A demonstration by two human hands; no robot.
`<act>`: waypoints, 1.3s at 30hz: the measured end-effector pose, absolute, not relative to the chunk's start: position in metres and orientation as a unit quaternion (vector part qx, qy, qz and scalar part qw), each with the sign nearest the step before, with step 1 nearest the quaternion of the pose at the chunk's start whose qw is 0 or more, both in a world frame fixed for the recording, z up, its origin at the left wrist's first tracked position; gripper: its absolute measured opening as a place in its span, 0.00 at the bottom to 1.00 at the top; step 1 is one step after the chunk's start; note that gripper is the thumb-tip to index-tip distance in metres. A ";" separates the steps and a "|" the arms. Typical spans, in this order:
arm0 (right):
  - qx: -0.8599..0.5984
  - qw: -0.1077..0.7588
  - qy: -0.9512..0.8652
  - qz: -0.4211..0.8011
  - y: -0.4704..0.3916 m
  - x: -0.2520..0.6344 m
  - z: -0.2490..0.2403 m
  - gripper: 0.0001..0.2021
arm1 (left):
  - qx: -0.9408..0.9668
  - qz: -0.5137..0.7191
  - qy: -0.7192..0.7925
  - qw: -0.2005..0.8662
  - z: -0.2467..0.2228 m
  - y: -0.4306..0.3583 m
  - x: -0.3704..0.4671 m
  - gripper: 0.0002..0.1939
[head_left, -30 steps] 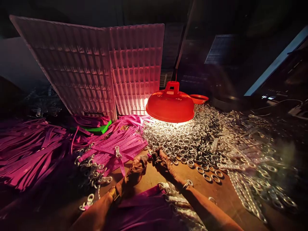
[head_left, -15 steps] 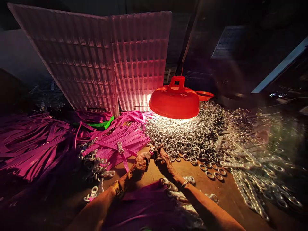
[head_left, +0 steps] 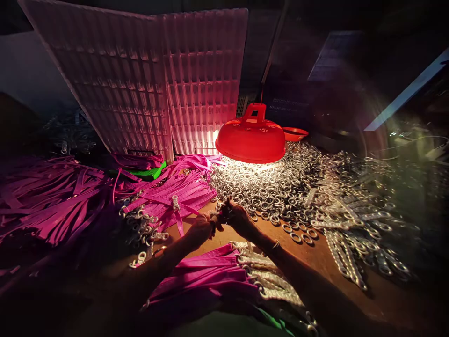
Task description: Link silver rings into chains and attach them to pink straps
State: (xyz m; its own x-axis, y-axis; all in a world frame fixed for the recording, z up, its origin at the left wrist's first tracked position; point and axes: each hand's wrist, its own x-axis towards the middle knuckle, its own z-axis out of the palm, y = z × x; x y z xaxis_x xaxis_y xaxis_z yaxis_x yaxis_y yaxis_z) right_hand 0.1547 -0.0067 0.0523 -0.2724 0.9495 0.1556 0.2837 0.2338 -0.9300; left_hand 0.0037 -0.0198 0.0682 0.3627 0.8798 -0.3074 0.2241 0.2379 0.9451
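My left hand (head_left: 204,225) and my right hand (head_left: 235,216) meet over the brown table (head_left: 210,244), fingers closed together on something small that I cannot make out. Just beyond them spreads a pile of metal rings (head_left: 259,192). Pink straps (head_left: 189,192) lie to the left of my hands, with one ringed piece (head_left: 175,202) on top. Nearer to me, below my wrists, is a bundle of pink straps (head_left: 213,276) joined to pale ringed chains (head_left: 268,276).
A red lamp (head_left: 250,140) hangs low over the rings. Ribbed panels (head_left: 203,84) stand behind. A green tray (head_left: 150,173) and more pink straps (head_left: 52,201) are at the left. Chains with rings (head_left: 343,252) lie at the right, and a red dish (head_left: 296,135) sits behind the lamp.
The view has shifted, so the near bundle shows more fully and brightly. Both hands remain together; my right hand's fingers have turned over towards my left hand.
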 end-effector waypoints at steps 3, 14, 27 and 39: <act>-0.431 0.326 -0.734 0.412 -0.023 0.158 0.074 0.12 | 0.507 0.284 0.487 0.652 0.082 -0.021 0.001 0.16; -0.443 0.236 -0.811 0.300 -0.137 0.178 0.063 0.15 | 0.544 0.113 0.417 0.719 0.102 -0.074 -0.021 0.21; -0.446 0.225 -0.680 0.537 -0.138 0.162 0.055 0.07 | 0.451 0.191 0.376 0.787 0.075 -0.107 -0.014 0.21; -0.480 0.194 -0.686 0.512 -0.147 0.154 0.057 0.14 | 0.395 0.228 0.385 0.802 0.069 -0.118 -0.019 0.22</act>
